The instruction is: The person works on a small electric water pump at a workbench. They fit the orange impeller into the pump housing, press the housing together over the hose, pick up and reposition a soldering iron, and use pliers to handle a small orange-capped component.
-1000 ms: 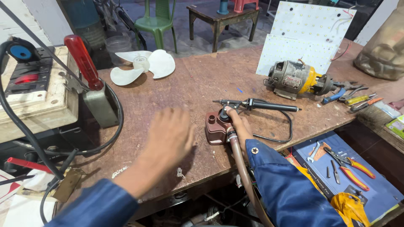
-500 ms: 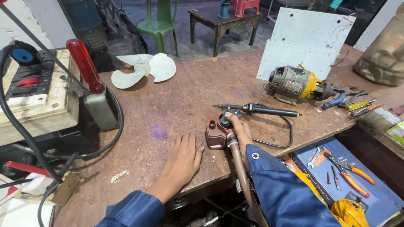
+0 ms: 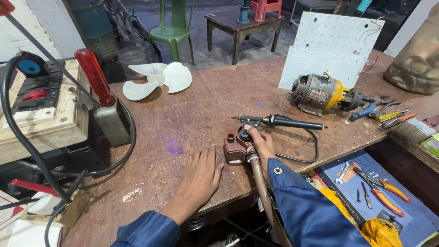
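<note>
My left hand [image 3: 200, 176] lies flat, palm down on the worn brown wooden surface [image 3: 192, 110], fingers spread, holding nothing. My right hand [image 3: 259, 142] has its grip pinched on the black knob atop the small maroon plastic stand [image 3: 236, 147], which sits near the front edge of the surface, just right of my left hand. A black-handled soldering iron [image 3: 283, 122] lies just behind the stand, cord looping to the right. Grey-and-yellow electric motor [image 3: 320, 93] further back right, in front of a white LED panel [image 3: 336, 48]. White plastic fan blade [image 3: 157, 78] back left, well apart.
</note>
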Available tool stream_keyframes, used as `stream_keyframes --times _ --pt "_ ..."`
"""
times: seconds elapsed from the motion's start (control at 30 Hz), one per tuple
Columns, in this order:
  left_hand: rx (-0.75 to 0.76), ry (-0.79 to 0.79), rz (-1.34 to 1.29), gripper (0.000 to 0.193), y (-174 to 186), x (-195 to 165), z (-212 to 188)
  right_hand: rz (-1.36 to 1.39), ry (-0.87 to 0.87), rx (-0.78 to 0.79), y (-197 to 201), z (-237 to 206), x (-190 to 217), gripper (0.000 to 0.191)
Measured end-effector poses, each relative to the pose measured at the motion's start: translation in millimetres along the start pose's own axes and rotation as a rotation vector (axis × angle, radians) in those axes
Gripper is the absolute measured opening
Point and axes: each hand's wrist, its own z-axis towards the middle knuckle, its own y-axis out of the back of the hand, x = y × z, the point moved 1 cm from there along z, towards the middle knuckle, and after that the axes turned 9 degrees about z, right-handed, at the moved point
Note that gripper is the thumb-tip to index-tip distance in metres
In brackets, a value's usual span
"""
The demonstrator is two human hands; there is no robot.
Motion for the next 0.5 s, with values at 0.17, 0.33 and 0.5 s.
stream_keyframes --times 0.17,0.33,0.5 --pt "0.025 -0.019 -0.007 0.054 3.3 -2.5 -0.9 -0.031 -0.011 0.016 -6.3 -0.6 4.3 0.078" --pt "0.05 -0.008 -0.007 0.055 3.7 -2.5 0.1 0.026 -0.028 0.023 -13.5 -2.7 8.9 0.066" --pt "0.063 0.003 -0.021 0.055 3.4 -2.5 0.7 0.024 -0.05 0.024 -14.0 -5.0 10.4 0.059"
